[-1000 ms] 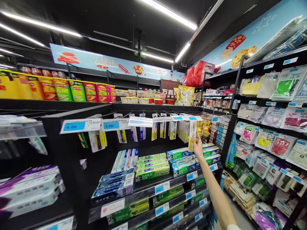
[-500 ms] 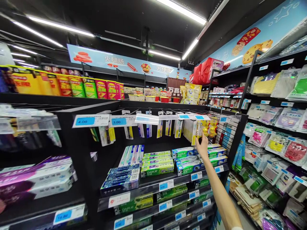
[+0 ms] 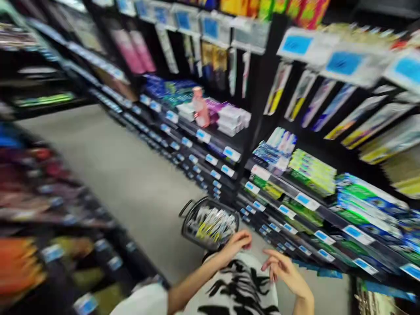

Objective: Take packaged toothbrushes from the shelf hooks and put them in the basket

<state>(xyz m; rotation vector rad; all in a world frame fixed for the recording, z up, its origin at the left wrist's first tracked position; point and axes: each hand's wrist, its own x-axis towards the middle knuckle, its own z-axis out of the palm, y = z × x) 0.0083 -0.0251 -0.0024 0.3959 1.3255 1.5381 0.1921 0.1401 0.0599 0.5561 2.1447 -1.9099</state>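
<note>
My left hand [image 3: 239,243] is in front of my body, its fingers loosely bent, with nothing visible in it. To its right, my right hand [image 3: 280,267] hangs with fingers bent and apart, also holding nothing that I can see. Just beyond my left hand, low in the aisle, is a dark basket [image 3: 185,234] with a handle at its left. Packaged toothbrushes [image 3: 213,225], white and yellow, fill the basket in a heap. Motion blur hides the finer detail.
Shelves on the right hold toothpaste boxes [image 3: 313,170] below hanging toothbrush packs [image 3: 370,118]. A pink bottle [image 3: 201,109] stands on the shelf farther left. Blurred shelving [image 3: 75,210] lines the other side, with the grey aisle floor [image 3: 114,162] between.
The view has swung down and left. My right hand has left the hanging packs and is now in front of my body. My left hand and the basket have come into view.
</note>
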